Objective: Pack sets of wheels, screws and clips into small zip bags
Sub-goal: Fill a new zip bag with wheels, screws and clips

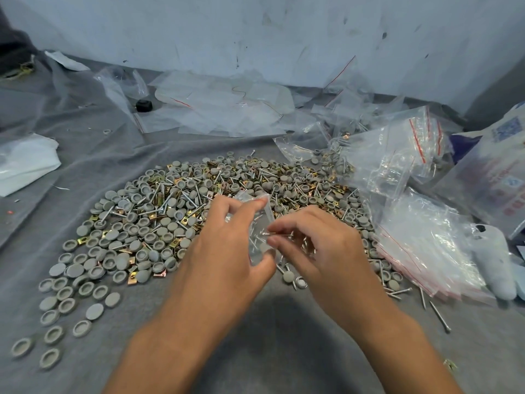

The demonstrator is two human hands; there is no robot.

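Left hand (pixel 227 245): fingers curled round a small clear zip bag (pixel 262 223), thumb at its lower edge, fingertips at its top edge.
Right hand (pixel 318 245): thumb and forefinger pinching a screw (pixel 279 235), tip at the bag's side; other fingers loosely curled.
Zip bag: held above the near part of the pile, screws visible through the plastic.
Pile (pixel 181 211): grey round wheels, silver screws and brass-coloured clips mixed, spread on the grey cloth (pixel 270 336) over the tabletop.
Loose wheels (pixel 54 334): scattered near left, apart from the pile.
Loose screw (pixel 439 317): near right, lying alone on the cloth.
Stack of empty zip bags (pixel 426 245): right of the pile, with red lines at the edges.
Filled bags (pixel 397 155): far right, behind the stack.
Flat clear bags (pixel 224 109): far side, near the wall.
Black small object (pixel 144 105): far left of the flat bags, kind cannot be told.
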